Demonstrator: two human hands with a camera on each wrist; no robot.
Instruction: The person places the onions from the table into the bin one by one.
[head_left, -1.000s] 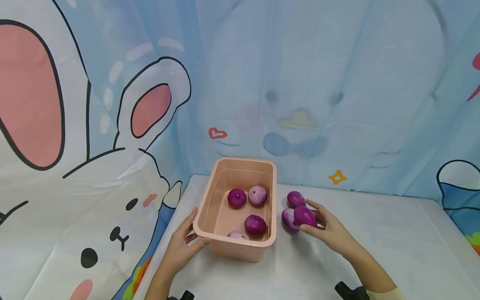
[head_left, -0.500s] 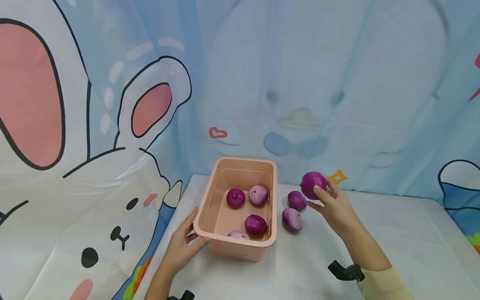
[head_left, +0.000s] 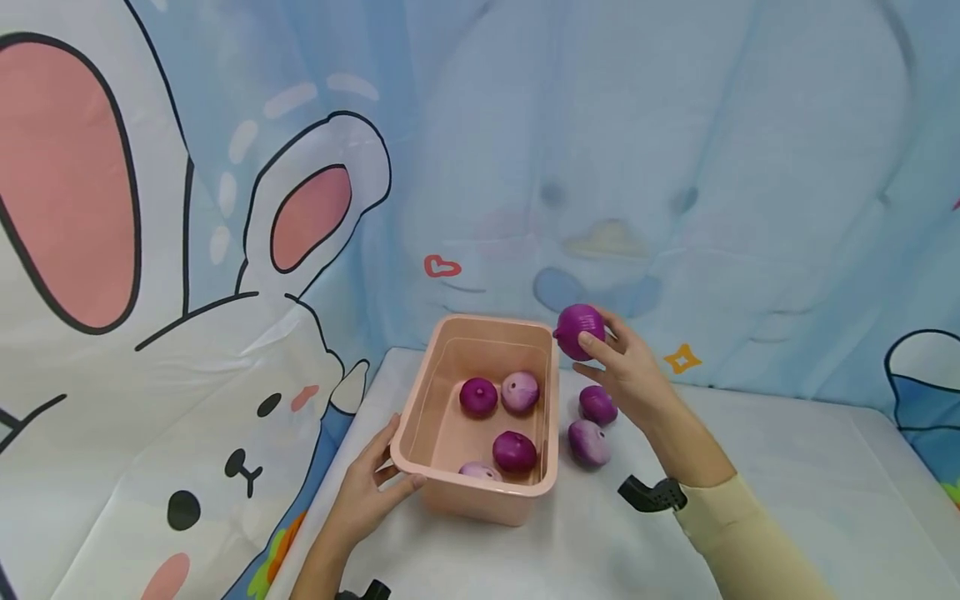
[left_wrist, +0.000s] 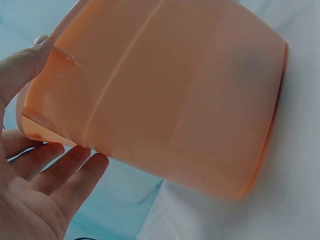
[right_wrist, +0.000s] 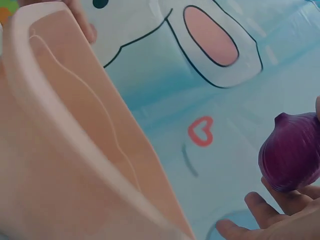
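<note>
A purple onion (head_left: pixel 579 332) with a pointed tip is pinched between the thumb and fingers of my right hand (head_left: pixel 628 367), raised beside the right rim of a pink plastic bin (head_left: pixel 487 504). The right wrist view shows this onion at the right edge, fingers under it. My left hand (head_left: pixel 369 492) holds the bin's near left corner, thumb at the front rim and fingers along the left side (left_wrist: pixel 55 175). Inside the bin lie several onions: a dark one (head_left: pixel 478 397), a paler one (head_left: pixel 520 392), another dark one (head_left: pixel 514 452) and a pale one partly hidden by the front rim (head_left: pixel 480 472).
Two more onions sit on the white table (head_left: pixel 787 492) right of the bin: a dark one (head_left: pixel 597 405) behind a paler one (head_left: pixel 588 443). A blue cartoon curtain (head_left: pixel 750 208) hangs behind the table, and a printed rabbit covers the left side.
My right hand has lifted the onion off the group on the table, then carried it up and left to the bin's right rim. The left hand stays at the bin's corner.
</note>
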